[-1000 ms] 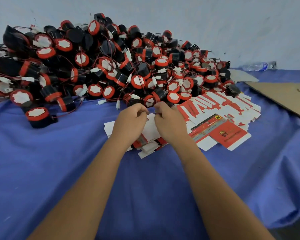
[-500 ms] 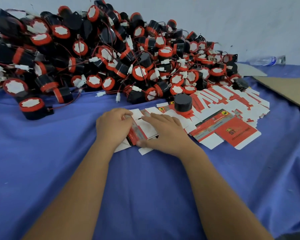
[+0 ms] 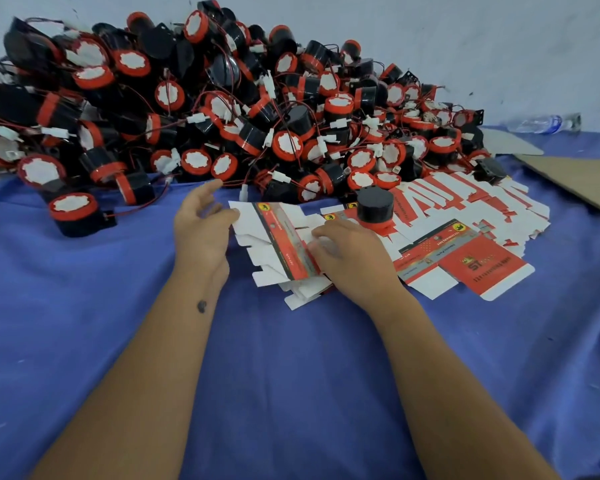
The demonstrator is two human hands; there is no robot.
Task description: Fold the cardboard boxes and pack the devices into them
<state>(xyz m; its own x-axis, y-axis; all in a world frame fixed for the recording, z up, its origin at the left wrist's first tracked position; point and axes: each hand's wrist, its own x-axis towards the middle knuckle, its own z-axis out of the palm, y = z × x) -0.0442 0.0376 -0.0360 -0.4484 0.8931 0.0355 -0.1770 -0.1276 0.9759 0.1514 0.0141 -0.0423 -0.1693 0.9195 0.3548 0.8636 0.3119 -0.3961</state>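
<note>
A big heap of black-and-red round devices [image 3: 222, 116] with red wires and white plugs fills the back of the blue-covered table. Flat red-and-white box blanks [image 3: 465, 258] lie fanned out in front of it at the right. One device [image 3: 374, 207] stands upright on them. My right hand [image 3: 350, 261] lies curled on the top box blank [image 3: 274, 244] of a small stack and grips it. My left hand [image 3: 201, 233] is beside the blank's left edge, fingers spread, thumb touching a white flap.
One loose device [image 3: 75, 213] sits at the left front of the heap. A brown cardboard sheet [image 3: 582, 181] and a plastic water bottle [image 3: 541, 123] lie at the far right. Blue cloth [image 3: 291, 375] covers the near table.
Both hands came down from the heap's edge onto the stack of blanks. My left hand has since opened and drawn left, uncovering the top blank, and the view has tilted up a little.
</note>
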